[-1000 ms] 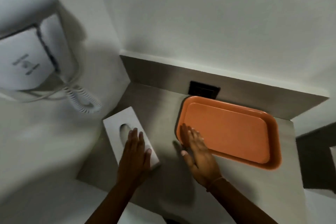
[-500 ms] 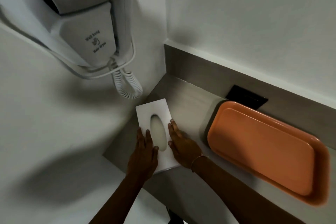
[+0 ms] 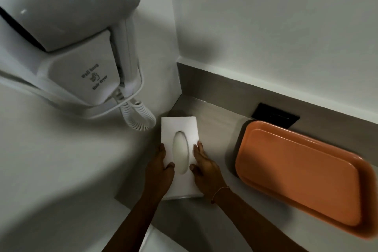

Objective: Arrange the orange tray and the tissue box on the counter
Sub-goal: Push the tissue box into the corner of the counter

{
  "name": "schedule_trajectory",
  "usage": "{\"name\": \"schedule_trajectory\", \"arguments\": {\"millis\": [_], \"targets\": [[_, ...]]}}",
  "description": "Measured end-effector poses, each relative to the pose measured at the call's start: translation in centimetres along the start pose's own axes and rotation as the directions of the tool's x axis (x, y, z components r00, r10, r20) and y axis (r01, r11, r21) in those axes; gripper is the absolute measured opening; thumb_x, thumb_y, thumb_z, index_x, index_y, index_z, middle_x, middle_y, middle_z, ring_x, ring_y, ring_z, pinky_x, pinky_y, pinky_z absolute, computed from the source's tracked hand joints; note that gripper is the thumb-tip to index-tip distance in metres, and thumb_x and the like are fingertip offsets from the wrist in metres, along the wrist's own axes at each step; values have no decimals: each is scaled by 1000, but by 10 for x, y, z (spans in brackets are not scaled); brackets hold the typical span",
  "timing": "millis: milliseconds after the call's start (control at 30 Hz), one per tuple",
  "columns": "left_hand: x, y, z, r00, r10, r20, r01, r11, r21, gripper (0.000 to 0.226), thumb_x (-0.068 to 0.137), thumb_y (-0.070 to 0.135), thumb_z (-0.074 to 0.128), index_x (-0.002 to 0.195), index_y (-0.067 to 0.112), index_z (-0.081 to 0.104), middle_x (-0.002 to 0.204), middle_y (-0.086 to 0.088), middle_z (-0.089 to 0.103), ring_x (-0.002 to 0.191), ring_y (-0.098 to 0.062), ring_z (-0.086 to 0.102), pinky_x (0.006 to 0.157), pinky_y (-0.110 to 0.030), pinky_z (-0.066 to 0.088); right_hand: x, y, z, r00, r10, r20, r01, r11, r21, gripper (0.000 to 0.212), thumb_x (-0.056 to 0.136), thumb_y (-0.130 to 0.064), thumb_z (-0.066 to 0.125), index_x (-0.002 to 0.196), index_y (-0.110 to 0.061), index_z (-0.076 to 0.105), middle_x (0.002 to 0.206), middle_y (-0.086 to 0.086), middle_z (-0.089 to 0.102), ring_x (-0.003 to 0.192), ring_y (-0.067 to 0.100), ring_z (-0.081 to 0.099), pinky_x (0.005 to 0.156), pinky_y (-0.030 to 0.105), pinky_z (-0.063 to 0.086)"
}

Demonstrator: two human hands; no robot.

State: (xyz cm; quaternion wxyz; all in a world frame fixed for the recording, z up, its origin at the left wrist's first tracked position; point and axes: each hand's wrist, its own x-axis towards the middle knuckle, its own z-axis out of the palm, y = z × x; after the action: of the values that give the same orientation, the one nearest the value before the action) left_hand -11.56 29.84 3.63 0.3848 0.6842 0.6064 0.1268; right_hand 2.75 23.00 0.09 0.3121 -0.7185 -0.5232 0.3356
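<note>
A white tissue box [image 3: 180, 129] with an oval slot lies flat on the grey counter [image 3: 216, 129], near the left corner. My left hand [image 3: 159, 172] grips its left side and my right hand [image 3: 204, 170] grips its right side, thumbs on top. The near end of the box is partly hidden by my hands. An orange tray [image 3: 300, 174] lies empty on the counter to the right, apart from the box and against the back ledge.
A white wall-mounted hair dryer [image 3: 67, 32] with a coiled cord [image 3: 137, 116] hangs on the left wall, just above the box's far left corner. A black socket plate [image 3: 276, 115] sits in the back ledge behind the tray. White walls close the corner.
My right hand left the tray and came onto the tissue box beside my left hand. The box has turned straighter and sits further toward the corner. The view swung left.
</note>
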Motion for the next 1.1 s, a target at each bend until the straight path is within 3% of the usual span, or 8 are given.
{"name": "schedule_trajectory", "arguments": {"millis": [133, 300, 500, 600, 767, 900, 1000, 1100], "targets": [[43, 25, -14, 998, 52, 46, -50, 997, -52, 69, 91, 9, 53, 149, 20, 19, 156, -9, 29, 141, -29, 32, 115, -41, 26, 29, -11, -9, 992, 60, -111, -48, 993, 106, 64, 101, -17, 50, 155, -14, 16, 165, -1, 5, 149, 21, 20, 117, 27, 19], [96, 39, -23, 983, 144, 114, -140, 989, -37, 65, 91, 3, 48, 149, 18, 22, 159, -6, 22, 146, -26, 22, 119, -36, 17, 63, -25, -6, 962, 119, -245, -90, 988, 126, 64, 99, -9, 50, 154, -13, 18, 165, -2, 6, 143, 22, 36, 116, 37, 37], [139, 33, -20, 961, 176, 214, -189, 981, 42, 61, 92, 2, 47, 147, 12, 23, 159, -9, 21, 147, -26, 20, 117, -30, 14, 84, -28, 10, 936, 201, -288, -157, 973, 166, 60, 101, -6, 45, 154, -9, 16, 165, 3, 8, 145, 22, 32, 109, 20, 28], [154, 30, -17, 967, 140, 215, -159, 984, 75, 61, 91, 0, 48, 147, 13, 27, 158, -10, 26, 145, -27, 25, 121, -37, 20, 88, -28, 17, 932, 206, -298, -163, 973, 164, 59, 101, -4, 43, 153, -6, 14, 165, 6, 7, 147, 23, 27, 108, 18, 25], [163, 29, -12, 979, 117, 167, -124, 992, 36, 56, 91, -1, 46, 144, 12, 35, 152, -14, 37, 140, -29, 35, 118, -38, 29, 92, -27, 21, 930, 194, -312, -145, 974, 174, 58, 103, -7, 41, 154, -8, 13, 165, 4, 5, 149, 24, 23, 113, 32, 34], [143, 33, -3, 973, 190, 129, -205, 972, 112, 58, 94, 1, 40, 148, 11, 22, 160, -8, 18, 148, -25, 17, 122, -36, 14, 88, -20, 17, 956, 131, -264, -103, 988, 116, 57, 104, -19, 42, 154, -10, 15, 165, 5, 4, 150, 23, 18, 114, 35, 32], [98, 20, 2, 950, 312, -12, -304, 933, 191, 56, 94, 3, 39, 147, 7, 22, 160, -13, 16, 148, -27, 15, 122, -37, 16, 68, -5, 11, 983, -14, -182, -4, 995, -103, 58, 104, -23, 42, 154, -10, 17, 165, 10, 6, 152, 26, 9, 122, 40, 22], [43, -22, 15, 954, 251, -163, -224, 960, 166, 58, 95, 12, 42, 148, 9, 18, 159, -14, 21, 147, -29, 19, 120, -39, 21, 33, 13, 10, 976, -208, -62, 177, 929, -325, 60, 101, -21, 45, 155, -12, 19, 165, 9, 9, 152, 28, 5, 122, 42, 21]]}}
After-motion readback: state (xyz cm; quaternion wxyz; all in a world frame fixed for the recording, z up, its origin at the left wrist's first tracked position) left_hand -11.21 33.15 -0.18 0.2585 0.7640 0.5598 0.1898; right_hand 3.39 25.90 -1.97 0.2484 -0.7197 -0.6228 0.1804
